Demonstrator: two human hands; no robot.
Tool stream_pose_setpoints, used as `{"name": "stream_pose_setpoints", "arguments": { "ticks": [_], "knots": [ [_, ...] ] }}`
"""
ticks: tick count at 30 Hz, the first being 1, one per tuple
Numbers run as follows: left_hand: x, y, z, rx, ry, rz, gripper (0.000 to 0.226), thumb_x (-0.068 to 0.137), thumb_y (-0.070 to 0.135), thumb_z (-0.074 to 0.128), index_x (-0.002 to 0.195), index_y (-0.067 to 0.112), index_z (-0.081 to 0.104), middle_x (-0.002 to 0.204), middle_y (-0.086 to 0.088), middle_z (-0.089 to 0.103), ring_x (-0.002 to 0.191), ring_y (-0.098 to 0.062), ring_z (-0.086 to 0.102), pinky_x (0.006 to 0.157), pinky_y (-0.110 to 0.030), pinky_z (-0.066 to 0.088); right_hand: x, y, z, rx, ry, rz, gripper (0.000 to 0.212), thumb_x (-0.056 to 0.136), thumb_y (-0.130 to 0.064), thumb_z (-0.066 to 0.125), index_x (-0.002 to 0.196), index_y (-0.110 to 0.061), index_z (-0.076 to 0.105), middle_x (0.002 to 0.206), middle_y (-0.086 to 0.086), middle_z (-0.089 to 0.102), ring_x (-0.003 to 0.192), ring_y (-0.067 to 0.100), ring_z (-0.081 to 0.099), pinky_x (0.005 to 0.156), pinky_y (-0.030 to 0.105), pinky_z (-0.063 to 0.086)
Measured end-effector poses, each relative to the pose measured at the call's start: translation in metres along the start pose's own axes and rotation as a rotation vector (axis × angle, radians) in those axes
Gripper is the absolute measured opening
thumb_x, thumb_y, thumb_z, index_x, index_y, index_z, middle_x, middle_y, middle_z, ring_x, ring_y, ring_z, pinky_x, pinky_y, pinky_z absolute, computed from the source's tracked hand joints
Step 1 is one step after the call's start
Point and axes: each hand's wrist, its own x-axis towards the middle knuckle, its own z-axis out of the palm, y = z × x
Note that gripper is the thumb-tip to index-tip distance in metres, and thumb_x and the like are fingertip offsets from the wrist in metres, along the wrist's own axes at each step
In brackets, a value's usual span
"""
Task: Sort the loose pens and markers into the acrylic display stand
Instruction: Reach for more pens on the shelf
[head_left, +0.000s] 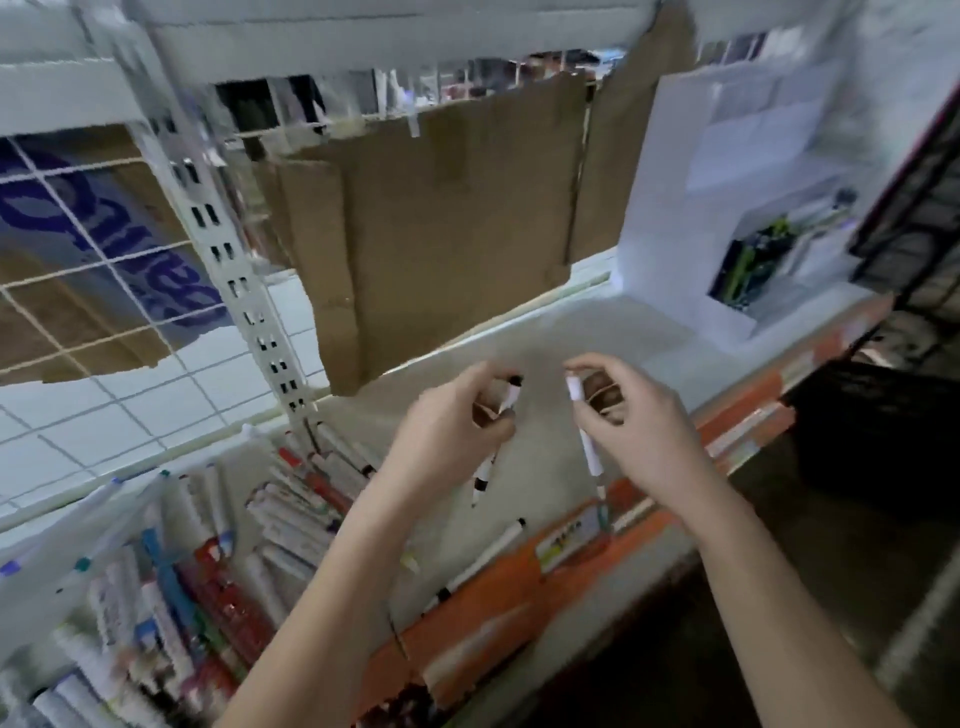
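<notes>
My left hand (457, 415) grips a white pen with black bands (485, 470), its tip pointing down over the shelf. My right hand (631, 421) pinches a second white pen (589, 449), held nearly upright. Both hands hover close together above the grey shelf surface (571, 332). Another white pen with a black cap (483, 561) lies loose on the shelf near its front edge. The clear acrylic display stand (171, 545) at the lower left holds several markers and pens in its compartments.
A white box (675, 208) with dark and green pens stands at the shelf's back right. Brown cardboard (441, 234) hangs behind the shelf. An orange price strip (519, 587) runs along the front edge. A white slotted upright (228, 260) and wire grid rise at left.
</notes>
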Motion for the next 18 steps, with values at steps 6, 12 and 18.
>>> {"name": "stream_pose_setpoints", "arguments": {
  "ticks": [6,12,18],
  "knots": [
    [0.029,0.082,0.084,-0.153,-0.039,0.188,0.026,0.087,0.019,0.061,0.104,0.037,0.054,0.091,0.011,0.069,0.075,-0.001,0.061,0.067,-0.009,0.042,-0.044,0.063,-0.084,0.118,0.219,0.089,0.031,0.087,-0.01,0.062,0.111,-0.03,0.056,0.092,-0.01,0.062,0.085,0.003,0.061,0.077,0.026,0.052],
    [0.049,0.168,0.173,-0.314,-0.068,0.257,0.022,0.089,0.014,0.061,0.1,0.033,0.055,0.085,0.009,0.067,0.071,0.002,0.06,0.065,-0.008,0.043,-0.08,0.131,-0.171,0.161,0.338,0.136,0.033,0.085,-0.006,0.064,0.105,-0.032,0.058,0.086,-0.011,0.06,0.079,0.001,0.059,0.073,0.015,0.048],
    [0.078,0.219,0.242,-0.39,-0.118,0.236,0.027,0.089,0.018,0.06,0.092,0.044,0.052,0.087,0.011,0.069,0.082,-0.009,0.067,0.076,-0.03,0.052,-0.088,0.19,-0.232,0.147,0.356,0.165,0.033,0.084,-0.004,0.066,0.105,-0.028,0.059,0.088,-0.009,0.062,0.082,0.0,0.059,0.074,0.012,0.048]
  ]
}}
